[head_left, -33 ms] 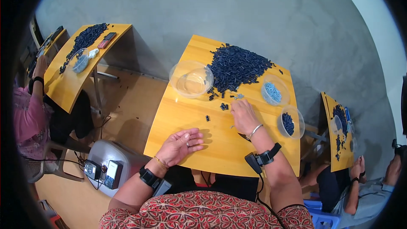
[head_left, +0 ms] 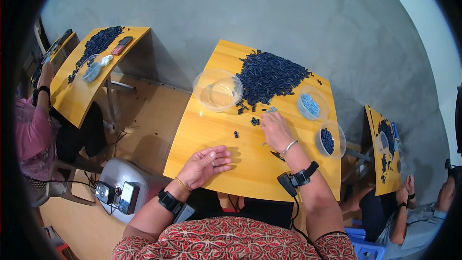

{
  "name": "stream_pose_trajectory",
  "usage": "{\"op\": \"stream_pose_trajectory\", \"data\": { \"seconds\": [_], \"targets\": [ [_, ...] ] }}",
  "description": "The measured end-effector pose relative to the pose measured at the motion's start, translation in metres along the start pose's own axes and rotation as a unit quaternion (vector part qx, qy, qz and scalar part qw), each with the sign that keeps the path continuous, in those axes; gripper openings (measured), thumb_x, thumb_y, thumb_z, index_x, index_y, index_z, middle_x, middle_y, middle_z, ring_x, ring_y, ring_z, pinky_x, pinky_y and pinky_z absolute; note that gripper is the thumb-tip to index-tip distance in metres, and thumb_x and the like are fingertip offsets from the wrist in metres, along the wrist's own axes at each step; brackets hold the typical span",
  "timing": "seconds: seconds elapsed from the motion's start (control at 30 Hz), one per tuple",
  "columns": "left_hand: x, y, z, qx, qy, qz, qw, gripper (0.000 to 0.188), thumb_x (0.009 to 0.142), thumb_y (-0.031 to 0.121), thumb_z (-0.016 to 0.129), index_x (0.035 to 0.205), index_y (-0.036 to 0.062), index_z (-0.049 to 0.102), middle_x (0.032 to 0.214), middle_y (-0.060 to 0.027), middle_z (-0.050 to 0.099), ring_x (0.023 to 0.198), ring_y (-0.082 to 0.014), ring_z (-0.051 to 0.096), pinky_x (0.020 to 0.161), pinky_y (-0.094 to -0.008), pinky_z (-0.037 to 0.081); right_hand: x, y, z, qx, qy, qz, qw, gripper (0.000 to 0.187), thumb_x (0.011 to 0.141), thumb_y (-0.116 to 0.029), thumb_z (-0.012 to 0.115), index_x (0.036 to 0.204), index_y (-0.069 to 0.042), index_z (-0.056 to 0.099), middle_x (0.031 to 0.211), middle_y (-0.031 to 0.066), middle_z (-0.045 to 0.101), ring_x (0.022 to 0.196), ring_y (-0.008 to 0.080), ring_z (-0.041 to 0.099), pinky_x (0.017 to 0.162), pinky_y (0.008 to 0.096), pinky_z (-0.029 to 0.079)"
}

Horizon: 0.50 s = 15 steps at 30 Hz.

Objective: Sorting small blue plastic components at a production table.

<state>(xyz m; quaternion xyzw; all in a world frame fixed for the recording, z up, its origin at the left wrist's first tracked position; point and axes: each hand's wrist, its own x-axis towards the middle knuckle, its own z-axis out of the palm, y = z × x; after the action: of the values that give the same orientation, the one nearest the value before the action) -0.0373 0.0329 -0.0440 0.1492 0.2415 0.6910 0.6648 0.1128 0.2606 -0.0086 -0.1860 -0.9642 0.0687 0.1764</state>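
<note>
My left hand rests over the table's near edge, palm turned up, fingers stretched out and holding nothing. Farther out, my right hand is palm down with its fingers drawn together and pointing away. Its fingertips are at a few small light-blue pieces; whatever they pinch is hidden. Just left of them lies a small group of dark connector-like blocks, and a single dark block lies nearer my left hand. A dark pointed tool shows partly under my right wrist.
A large heap of dark blocks covers the table's far side. Left of it stands a clear round tub. On the right are a bowl of light-blue pieces and a bowl of dark blocks. People sit at tables on both sides.
My right hand has shifted very slightly away from me and to the left, toward the light-blue pieces. My left hand stays in place.
</note>
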Motion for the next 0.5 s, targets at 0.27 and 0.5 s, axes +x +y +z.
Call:
{"op": "stream_pose_trajectory", "data": {
  "seconds": [0.27, 0.5],
  "targets": [
    [0.000, 0.001, 0.001, -0.015, -0.002, -0.005, 1.000, 0.037, 0.088, 0.020, 0.050, 0.119, -0.0004, 0.045, 0.113, -0.0160, 0.052, 0.101, -0.0252, 0.053, 0.092, -0.0414, 0.042, -0.001, -0.011, 0.004, -0.027, -0.034, -0.040, 0.998, 0.009, 0.072, -0.003, 0.053, 0.078, -0.004, 0.047, 0.083, 0.0095, 0.050, 0.087, 0.0288, 0.044, 0.080, 0.0382, 0.034],
    [0.001, -0.001, 0.001, -0.001, -0.002, -0.005, 1.000, 0.036, 0.089, 0.018, 0.049, 0.119, -0.0012, 0.045, 0.112, -0.0165, 0.052, 0.101, -0.0252, 0.053, 0.091, -0.0403, 0.043, -0.020, -0.032, -0.003, -0.032, -0.023, -0.048, 0.998, 0.007, 0.073, -0.006, 0.055, 0.077, -0.004, 0.050, 0.088, 0.0090, 0.052, 0.092, 0.0275, 0.044, 0.081, 0.0387, 0.033]
  ]
}}
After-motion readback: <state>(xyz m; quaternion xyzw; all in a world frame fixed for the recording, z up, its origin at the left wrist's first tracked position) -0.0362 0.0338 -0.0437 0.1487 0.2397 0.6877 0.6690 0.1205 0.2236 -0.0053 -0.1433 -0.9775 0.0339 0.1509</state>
